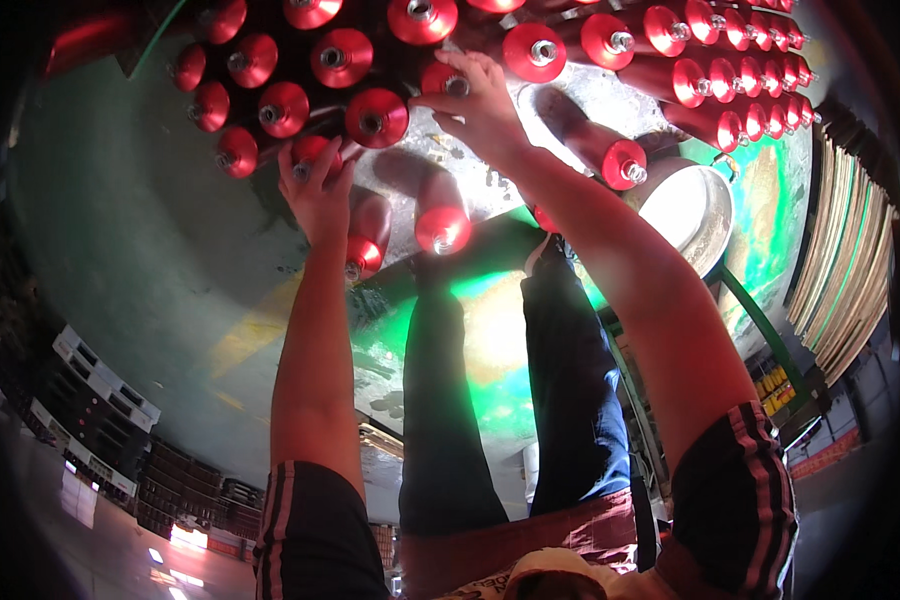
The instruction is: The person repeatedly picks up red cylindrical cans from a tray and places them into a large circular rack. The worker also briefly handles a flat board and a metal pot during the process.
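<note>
Near the top of the frame, left of the middle, the left hand [317,200] had its fingers curled round the top of a red bottle [315,150], maybe so it would not tip. At the top middle, the right hand [482,110] had its fingers spread by another red bottle [438,78], but I could not tell if they squeezed it. Many more bottles [342,57] stood bunched across the top, perhaps to save room. Their necks pointed up, so they were likely easy to reach. A round metal rim [722,205] was at the right, near a stack of flat sheets [840,260]
</note>
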Motion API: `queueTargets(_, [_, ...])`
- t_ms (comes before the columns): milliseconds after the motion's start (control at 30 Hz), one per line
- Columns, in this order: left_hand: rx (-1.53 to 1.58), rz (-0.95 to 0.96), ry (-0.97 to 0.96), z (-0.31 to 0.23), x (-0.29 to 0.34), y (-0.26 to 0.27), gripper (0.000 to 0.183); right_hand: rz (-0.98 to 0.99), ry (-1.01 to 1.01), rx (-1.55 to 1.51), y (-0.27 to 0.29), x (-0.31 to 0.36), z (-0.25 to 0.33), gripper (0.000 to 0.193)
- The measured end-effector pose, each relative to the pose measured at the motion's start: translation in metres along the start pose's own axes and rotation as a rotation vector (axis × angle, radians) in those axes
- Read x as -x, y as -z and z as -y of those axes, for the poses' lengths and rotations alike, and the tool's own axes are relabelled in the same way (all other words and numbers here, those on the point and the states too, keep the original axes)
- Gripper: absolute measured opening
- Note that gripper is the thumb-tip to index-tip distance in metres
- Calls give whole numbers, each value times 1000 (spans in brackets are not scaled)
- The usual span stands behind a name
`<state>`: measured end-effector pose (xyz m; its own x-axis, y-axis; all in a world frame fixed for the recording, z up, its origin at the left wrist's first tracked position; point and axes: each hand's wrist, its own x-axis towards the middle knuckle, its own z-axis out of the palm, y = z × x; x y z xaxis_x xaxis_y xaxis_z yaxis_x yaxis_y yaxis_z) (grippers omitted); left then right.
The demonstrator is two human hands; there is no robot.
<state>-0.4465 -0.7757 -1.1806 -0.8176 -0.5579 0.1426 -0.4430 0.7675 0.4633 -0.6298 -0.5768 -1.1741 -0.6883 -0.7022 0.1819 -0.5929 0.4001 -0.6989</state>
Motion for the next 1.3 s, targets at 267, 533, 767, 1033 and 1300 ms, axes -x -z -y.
queueTargets(267, [290,135,148,-53,1,167,48,-77,31,-84,161,35,57,53])
queueTargets(533, [1164,666,449,-160,-13,179,66,-299,-844,-1220,363,180,49,50])
queueTargets(767, [1648,1562,1010,-336,61,-1,57,-90,-922,-1383,395,317,-10,39])
queueTargets(1033, [1418,1839,1378,-430,129,-103,40,-103,-1266,-1560,390,399,-46,31])
queueTargets(1300, [1335,1764,657,-425,162,-91,51,-22,-1323,-1390,392,390,-76,24])
